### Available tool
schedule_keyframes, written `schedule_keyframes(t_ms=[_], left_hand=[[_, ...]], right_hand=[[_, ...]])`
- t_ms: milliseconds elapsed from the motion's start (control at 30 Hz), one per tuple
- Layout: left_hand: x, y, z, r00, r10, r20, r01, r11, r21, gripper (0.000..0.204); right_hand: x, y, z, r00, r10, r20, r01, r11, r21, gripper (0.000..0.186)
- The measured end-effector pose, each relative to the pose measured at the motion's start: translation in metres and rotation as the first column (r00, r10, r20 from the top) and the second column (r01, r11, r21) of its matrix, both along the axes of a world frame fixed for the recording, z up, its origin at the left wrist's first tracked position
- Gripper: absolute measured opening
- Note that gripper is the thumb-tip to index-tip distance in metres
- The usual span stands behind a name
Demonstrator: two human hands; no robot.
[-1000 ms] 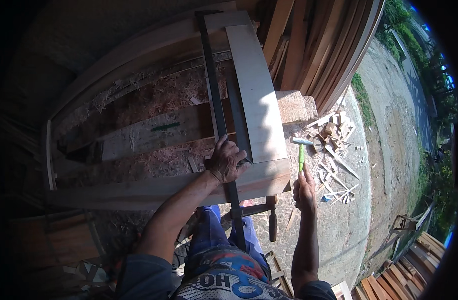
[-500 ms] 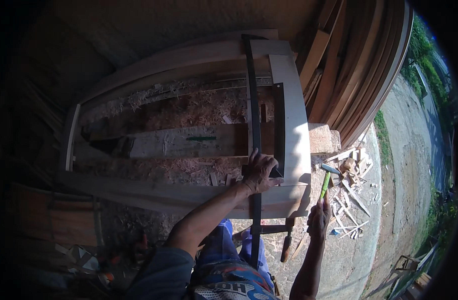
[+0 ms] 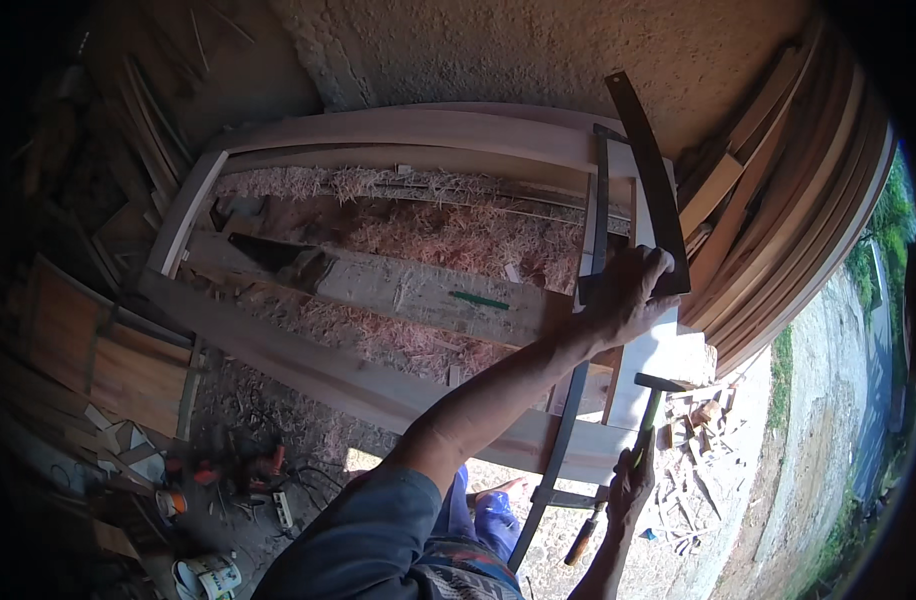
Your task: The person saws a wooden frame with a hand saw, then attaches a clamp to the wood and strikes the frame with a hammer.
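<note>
My left hand [image 3: 633,290] is closed on the stock of a carpenter's square, whose long dark blade [image 3: 650,165] points away above the right end of a wooden frame [image 3: 403,125]. In my right hand [image 3: 633,478] is a hammer [image 3: 650,420] with a green handle, its head just over the frame's near right corner. A long bar clamp [image 3: 561,425] spans the frame from far rail to near rail, passing under my left forearm. The clamp's wooden handle [image 3: 580,542] hangs at the near side, left of my right forearm.
Inside the frame's opening, a board [image 3: 388,285] carries a green stick-like thing [image 3: 480,300] and a handsaw [image 3: 268,252] amid shavings. Curved boards [image 3: 778,230] lean at the right. Offcuts [image 3: 690,470] litter the ground below them. Power tools [image 3: 268,465] and a white bucket [image 3: 218,577] stand lower left.
My left hand has lifted the square off the frame's right end and moved it away from me. The hammer stays in my right hand near the corner. The whole view has shifted.
</note>
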State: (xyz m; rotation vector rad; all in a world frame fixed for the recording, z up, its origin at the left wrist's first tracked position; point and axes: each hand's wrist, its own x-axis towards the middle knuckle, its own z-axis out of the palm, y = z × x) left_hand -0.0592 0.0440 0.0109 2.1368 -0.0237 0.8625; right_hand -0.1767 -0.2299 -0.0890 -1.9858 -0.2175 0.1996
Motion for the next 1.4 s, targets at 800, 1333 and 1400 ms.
schedule_keyframes(t_ms=[800, 1333, 1400], left_hand=[[-0.281, 0.343, -0.199, 0.562, 0.513, -0.648, -0.336, 0.858, 0.388, 0.042], [-0.208, 0.117, -0.152, 0.922, 0.271, -0.277, -0.164, 0.921, 0.354, 0.034], [-0.186, 0.012, -0.14, 0.958, 0.002, -0.288, 0.087, 0.951, 0.297, 0.023]], right_hand=[[0.047, 0.316, -0.078, 0.595, 0.686, 0.419, -0.352, 0.69, -0.632, 0.049], [-0.133, -0.078, -0.061, 0.94, -0.218, 0.264, 0.336, 0.729, -0.596, 0.063], [-0.148, -0.085, -0.071, 0.971, -0.238, 0.039, 0.218, 0.795, -0.566, 0.068]])
